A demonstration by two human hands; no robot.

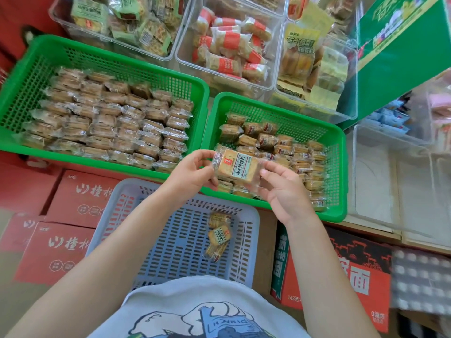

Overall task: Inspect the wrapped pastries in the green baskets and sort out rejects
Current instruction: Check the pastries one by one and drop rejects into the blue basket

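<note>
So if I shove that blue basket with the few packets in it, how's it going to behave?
The blue basket is slotted plastic holding only three wrapped pastries, so it probably slides easily and feels light. It sits on cartons, so it may catch at their edges.

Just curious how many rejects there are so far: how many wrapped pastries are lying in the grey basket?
3, clustered right of the grey basket's middle: one farthest, one in the middle, one nearest. They overlap, so another might hide underneath.
</note>
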